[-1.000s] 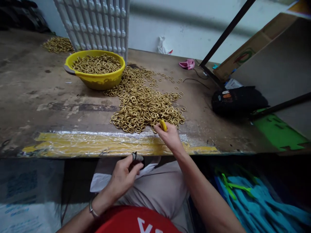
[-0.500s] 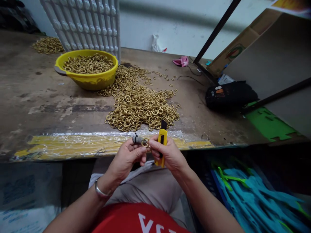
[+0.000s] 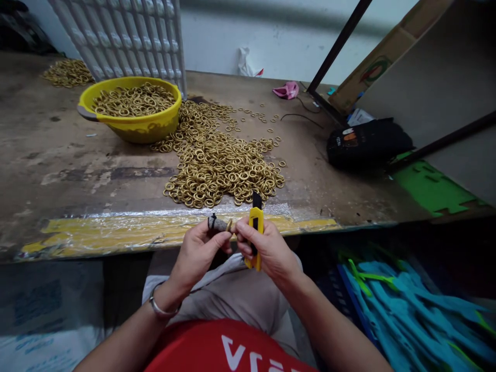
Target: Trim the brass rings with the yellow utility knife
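Between thumb and forefinger, my left hand [image 3: 199,253] pinches a brass-coloured ring [image 3: 229,225], now seen nearly edge-on. A grey cloth finger cover [image 3: 217,223], tied with dark cord, wraps the left forefinger. My right hand [image 3: 273,248] is closed around a yellow utility knife [image 3: 256,222], its black blade pointing up and away from me. The right thumb and fingertips come close to the ring; whether they touch it I cannot tell. Just beyond both hands, a heap of similar rings [image 3: 220,165] lies on the table [image 3: 116,191].
A yellow basin [image 3: 139,132] full of rings stands behind left, against a ribbed grey panel [image 3: 132,41]. Another small ring pile [image 3: 67,72] lies far left. At right are a black pouch [image 3: 368,142] and dark metal frame [image 3: 341,46]. Blue pieces [image 3: 414,310] fill a crate below right.
The ring has turned from facing me to nearly edge-on in my left fingers. The knife stays in my right hand. The view has shifted slightly.
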Demonstrator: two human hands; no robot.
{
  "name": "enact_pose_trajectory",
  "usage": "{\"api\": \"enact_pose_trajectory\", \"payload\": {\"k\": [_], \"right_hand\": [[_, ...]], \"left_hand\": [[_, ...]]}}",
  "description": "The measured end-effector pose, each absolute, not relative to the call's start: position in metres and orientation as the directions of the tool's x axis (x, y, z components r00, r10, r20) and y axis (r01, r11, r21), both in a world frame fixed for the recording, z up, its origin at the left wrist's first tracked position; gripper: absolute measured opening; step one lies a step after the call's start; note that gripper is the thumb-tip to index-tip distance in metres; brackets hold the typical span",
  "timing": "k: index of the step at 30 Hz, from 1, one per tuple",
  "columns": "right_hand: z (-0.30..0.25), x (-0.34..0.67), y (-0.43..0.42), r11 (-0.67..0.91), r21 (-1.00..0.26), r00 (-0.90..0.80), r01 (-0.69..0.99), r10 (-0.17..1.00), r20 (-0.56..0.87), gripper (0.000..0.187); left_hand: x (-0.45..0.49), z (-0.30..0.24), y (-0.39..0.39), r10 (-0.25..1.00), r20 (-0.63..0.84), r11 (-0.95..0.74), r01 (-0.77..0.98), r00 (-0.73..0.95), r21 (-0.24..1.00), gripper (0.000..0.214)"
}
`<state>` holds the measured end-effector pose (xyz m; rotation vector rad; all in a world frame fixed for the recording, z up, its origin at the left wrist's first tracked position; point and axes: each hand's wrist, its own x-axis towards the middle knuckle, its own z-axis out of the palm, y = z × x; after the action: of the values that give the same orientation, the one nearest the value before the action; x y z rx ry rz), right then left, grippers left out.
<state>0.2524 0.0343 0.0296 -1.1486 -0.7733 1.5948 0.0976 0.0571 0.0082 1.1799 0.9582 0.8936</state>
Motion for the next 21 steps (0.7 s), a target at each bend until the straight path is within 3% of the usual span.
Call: {"api": "enact_pose_trajectory", "payload": {"k": [4, 8, 12, 15, 18, 21], "right_hand": [[0.0326, 0.2551, 0.0335, -0.222, -0.948, 0.056, -0.226, 0.969, -0.241, 0.032], [0.0338, 0.2544, 0.0343, -0.184, -0.98, 0.05, -0.075, 0.981, -0.188, 0.024], [0.0331, 0.2521, 0.0325, -0.156, -0.986, 0.027, -0.056, 0.987, -0.157, 0.02], [0.0327, 0.2519, 0.0306, -0.143, -0.989, 0.032, -0.046, 0.989, -0.145, 0.021], [0.0335, 0.253, 0.0304, -0.141, -0.99, 0.007, -0.022, 0.99, -0.141, 0.022], [0.0353, 0.2537, 0.0322, -0.145, -0.989, -0.025, 0.01, 0.989, -0.145, 0.025]], "left_hand": [[0.0965, 0.0063, 0.0602, 0.891, -0.167, 0.275, -0.207, 0.422, 0.939, 0.012], [0.0946, 0.0075, 0.0601, 0.838, -0.188, 0.381, -0.303, 0.512, 0.873, 0.015], [0.0925, 0.0121, 0.0599, 0.72, -0.253, 0.583, -0.365, 0.647, 0.726, 0.022], [0.0918, 0.0126, 0.0601, 0.677, -0.26, 0.642, -0.38, 0.689, 0.666, 0.024], [0.0919, 0.0109, 0.061, 0.706, -0.258, 0.611, -0.384, 0.659, 0.692, 0.022], [0.0919, 0.0105, 0.0624, 0.769, -0.227, 0.478, -0.303, 0.597, 0.824, 0.018]]}}
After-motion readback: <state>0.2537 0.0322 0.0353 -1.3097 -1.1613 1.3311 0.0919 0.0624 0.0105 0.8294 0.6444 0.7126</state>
